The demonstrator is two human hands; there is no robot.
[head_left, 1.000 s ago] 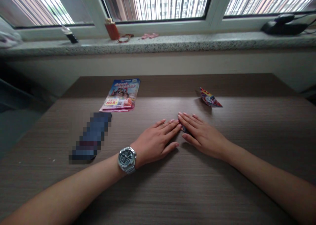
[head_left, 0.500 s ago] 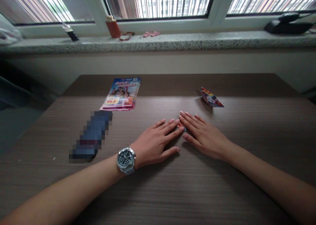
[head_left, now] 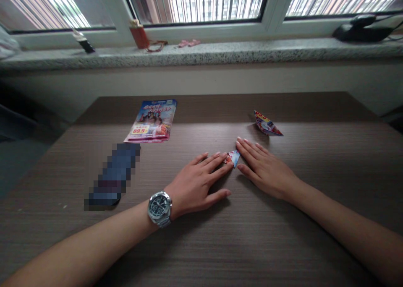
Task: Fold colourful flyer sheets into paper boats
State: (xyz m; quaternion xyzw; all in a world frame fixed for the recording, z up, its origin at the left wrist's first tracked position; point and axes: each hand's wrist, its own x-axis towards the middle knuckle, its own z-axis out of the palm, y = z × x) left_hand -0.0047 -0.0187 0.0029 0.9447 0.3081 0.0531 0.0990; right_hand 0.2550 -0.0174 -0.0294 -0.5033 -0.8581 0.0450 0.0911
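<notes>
A small piece of printed, folded paper (head_left: pixel 233 157) lies on the table between my hands, partly covered. My left hand (head_left: pixel 201 182), with a watch at the wrist, is flat with fingers spread, its fingertips on the left part of the paper. My right hand (head_left: pixel 266 167) lies palm down with its fingers stretched out, its fingertips at the paper's right edge. Neither hand grips anything. Beyond my right hand stands a folded paper shape (head_left: pixel 267 124) with pointed ends, printed red, yellow and blue.
A stack of printed flyers (head_left: pixel 153 120) lies at the back left of the table (head_left: pixel 201 249). Nearer is a dark, pixelated object (head_left: pixel 115 173). The stone windowsill (head_left: pixel 252 54) behind bears a red-brown case (head_left: pixel 139 36), a pink item (head_left: pixel 189 43) and a black device (head_left: pixel 362 31).
My right hand has slid a little to the right, away from my left fingertips, and more of the small paper shows between them. The whole view has shifted slightly.
</notes>
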